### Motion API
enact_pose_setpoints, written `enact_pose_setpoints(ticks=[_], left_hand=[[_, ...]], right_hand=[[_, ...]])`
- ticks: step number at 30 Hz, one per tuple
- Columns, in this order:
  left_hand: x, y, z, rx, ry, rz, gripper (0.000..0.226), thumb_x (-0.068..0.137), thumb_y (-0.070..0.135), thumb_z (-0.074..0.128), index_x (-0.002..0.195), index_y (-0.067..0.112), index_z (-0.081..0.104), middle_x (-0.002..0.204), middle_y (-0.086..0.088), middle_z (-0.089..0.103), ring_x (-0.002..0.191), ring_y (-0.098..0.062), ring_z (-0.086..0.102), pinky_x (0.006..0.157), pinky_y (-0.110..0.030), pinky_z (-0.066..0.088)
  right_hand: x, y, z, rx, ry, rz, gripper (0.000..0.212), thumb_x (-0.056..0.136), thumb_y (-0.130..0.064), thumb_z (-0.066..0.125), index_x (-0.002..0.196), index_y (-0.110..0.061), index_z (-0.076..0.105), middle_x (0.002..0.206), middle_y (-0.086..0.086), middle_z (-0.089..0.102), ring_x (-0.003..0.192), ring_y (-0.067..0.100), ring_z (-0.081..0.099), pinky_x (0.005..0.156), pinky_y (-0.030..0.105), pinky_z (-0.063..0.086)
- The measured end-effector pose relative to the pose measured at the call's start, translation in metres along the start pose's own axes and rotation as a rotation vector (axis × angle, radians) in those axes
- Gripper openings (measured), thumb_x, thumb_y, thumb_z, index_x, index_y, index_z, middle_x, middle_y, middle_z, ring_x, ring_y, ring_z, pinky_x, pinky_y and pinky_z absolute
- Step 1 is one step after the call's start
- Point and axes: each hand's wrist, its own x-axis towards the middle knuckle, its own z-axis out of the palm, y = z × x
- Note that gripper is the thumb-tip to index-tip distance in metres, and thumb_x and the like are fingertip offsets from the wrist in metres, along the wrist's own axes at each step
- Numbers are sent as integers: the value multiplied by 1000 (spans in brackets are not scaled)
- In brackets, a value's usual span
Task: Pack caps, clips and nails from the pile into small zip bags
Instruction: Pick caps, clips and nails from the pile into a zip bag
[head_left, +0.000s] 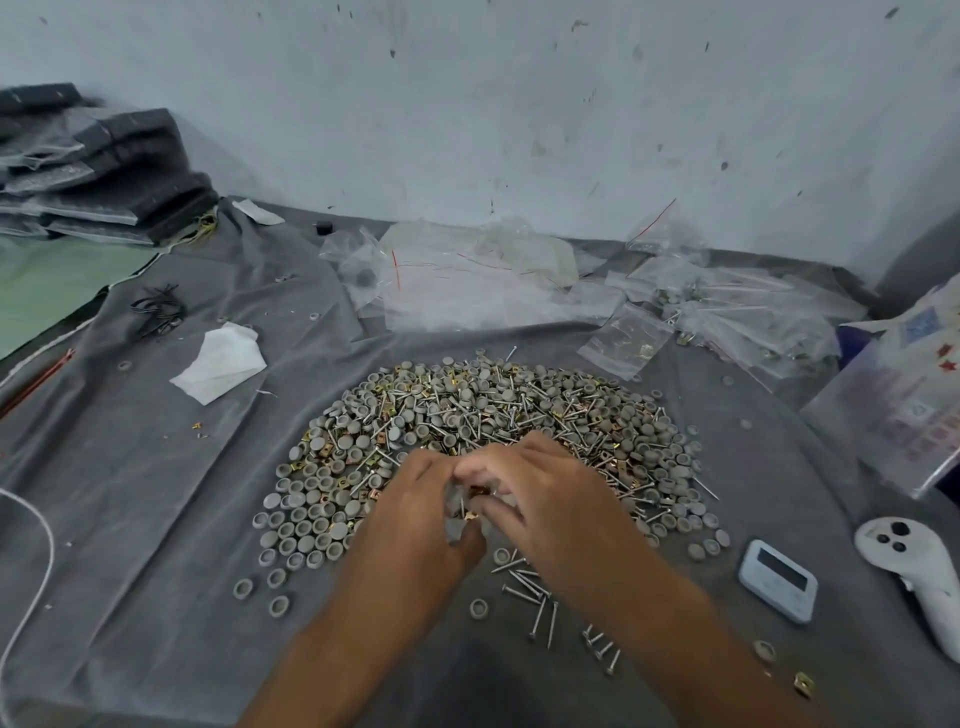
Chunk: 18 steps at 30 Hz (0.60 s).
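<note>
Fingers (498, 514) of the left hand (415, 514) and right hand (545, 499) curl close together low in the middle of the frame, pinching a small clear plastic zip bag (460, 519) with little gold metal clips (479, 491) between them. Both hands sit at the near edge of the big round pile of grey caps, gold clips and silver nails (467, 415). Most of the bag is hidden and blurry, so what else is inside is hard to tell.

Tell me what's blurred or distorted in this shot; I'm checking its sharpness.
Head view: the left hand and right hand are motion-smeared, hiding their grip; the pile is fairly sharp; the wide lens curves the cloth edges; lighting is soft, without glare.
</note>
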Motion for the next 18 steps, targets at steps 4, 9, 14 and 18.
enact_pose_setpoints(ticks=[4, 9, 14, 18], left_hand=[[0, -1, 1, -2, 13, 11, 35, 76, 20, 72, 99, 36, 51, 96, 22, 43, 86, 9, 47, 69, -22, 40], [0, -7, -1, 6, 19, 7, 47, 79, 21, 74, 123, 32, 61, 104, 24, 44, 95, 14, 46, 76, -10, 37], [-3, -6, -10, -11, -6, 61, 40, 86, 45, 61, 126, 39, 58, 107, 28, 48, 97, 12, 48, 78, -14, 40], [-2, -9, -20, -3, -5, 108, 46, 74, 28, 84, 116, 34, 66, 105, 30, 54, 97, 13, 53, 81, -3, 40]], right_hand=[[0, -3, 4, -73, -3, 16, 22, 88, -27, 73, 108, -21, 66, 100, -11, 72, 98, 14, 59, 76, 31, 53], [-1, 13, -4, -210, 65, -2, 15, 88, -16, 64, 99, -23, 72, 113, -7, 61, 101, 14, 54, 79, 27, 53], [3, 27, -9, -228, 26, -40, 6, 89, -27, 72, 94, -29, 70, 99, -14, 64, 94, 10, 56, 81, 28, 52], [5, 35, -11, -129, 57, 17, 8, 92, -32, 60, 93, -28, 67, 93, -16, 63, 91, 5, 57, 78, 25, 54]])
